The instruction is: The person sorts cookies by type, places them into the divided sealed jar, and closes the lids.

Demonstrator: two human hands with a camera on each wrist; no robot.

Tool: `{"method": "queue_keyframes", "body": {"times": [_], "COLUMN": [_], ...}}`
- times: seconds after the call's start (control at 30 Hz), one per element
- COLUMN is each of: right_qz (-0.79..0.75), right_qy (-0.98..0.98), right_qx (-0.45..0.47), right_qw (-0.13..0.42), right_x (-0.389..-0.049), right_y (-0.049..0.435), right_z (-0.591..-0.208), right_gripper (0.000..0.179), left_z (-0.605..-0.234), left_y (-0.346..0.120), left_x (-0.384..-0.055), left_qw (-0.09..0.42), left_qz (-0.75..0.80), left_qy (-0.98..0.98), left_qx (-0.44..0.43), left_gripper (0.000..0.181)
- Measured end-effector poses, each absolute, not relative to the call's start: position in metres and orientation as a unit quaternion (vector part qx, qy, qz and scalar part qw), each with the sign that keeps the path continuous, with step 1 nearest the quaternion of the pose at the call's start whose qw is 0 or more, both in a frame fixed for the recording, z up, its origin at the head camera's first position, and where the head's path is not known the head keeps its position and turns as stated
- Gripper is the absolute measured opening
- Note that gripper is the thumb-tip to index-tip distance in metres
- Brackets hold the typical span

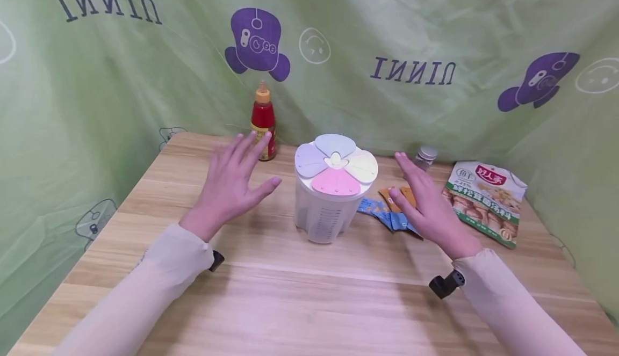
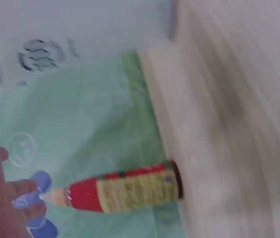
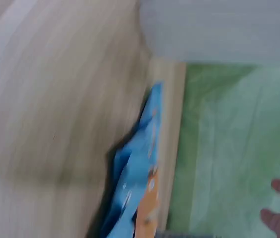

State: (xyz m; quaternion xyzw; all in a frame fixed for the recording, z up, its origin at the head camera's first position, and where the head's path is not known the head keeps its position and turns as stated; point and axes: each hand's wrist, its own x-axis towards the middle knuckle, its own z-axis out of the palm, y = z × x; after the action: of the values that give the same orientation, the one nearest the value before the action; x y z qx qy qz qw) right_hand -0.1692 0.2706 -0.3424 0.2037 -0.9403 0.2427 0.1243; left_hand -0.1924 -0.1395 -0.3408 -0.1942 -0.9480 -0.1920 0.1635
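Observation:
A clear plastic container (image 1: 325,219) stands upright mid-table, topped by a lid with pastel petals (image 1: 336,180) in blue, purple, cream and pink. To its left, my left hand (image 1: 231,181) hovers with fingers spread, apart from it. My right hand (image 1: 430,205) is raised to its right, fingers extended, holding nothing. Behind the left fingers stands a red sauce bottle (image 1: 263,117) with a yellow cap; its label shows in the left wrist view. Blue packets (image 1: 382,213) and orange packets (image 1: 408,195) lie by the right hand, partly hidden by it. The wrist views are blurred.
A green and white food pouch (image 1: 486,200) lies at the table's right. Near the back edge is a small jar with a silver lid (image 1: 427,154), partly behind the right hand. A green printed curtain (image 1: 338,39) hangs around the wooden table (image 1: 314,302).

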Motion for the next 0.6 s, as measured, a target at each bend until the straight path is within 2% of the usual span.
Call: {"method": "queue_keyframes", "body": {"times": [0.27, 0.47, 0.6], "right_qz": [0.328, 0.323, 0.314], "right_qy": [-0.888, -0.856, -0.841], "right_qx": [0.266, 0.352, 0.390], "right_qw": [0.182, 0.200, 0.204], "right_x": [-0.160, -0.155, -0.155], "right_y": [0.244, 0.223, 0.212], "right_z": [-0.327, -0.308, -0.301], "right_gripper": [0.060, 0.068, 0.065], "left_z": [-0.325, -0.316, -0.313], "left_y": [-0.116, -0.097, -0.089], "left_x": [-0.171, -0.169, -0.170], "left_qw": [0.200, 0.227, 0.236], "left_qz": [-0.264, -0.278, -0.274], "left_qy": [-0.885, -0.844, -0.830], "left_qx": [-0.328, -0.400, -0.424], "left_gripper": [0.080, 0.077, 0.063]}}
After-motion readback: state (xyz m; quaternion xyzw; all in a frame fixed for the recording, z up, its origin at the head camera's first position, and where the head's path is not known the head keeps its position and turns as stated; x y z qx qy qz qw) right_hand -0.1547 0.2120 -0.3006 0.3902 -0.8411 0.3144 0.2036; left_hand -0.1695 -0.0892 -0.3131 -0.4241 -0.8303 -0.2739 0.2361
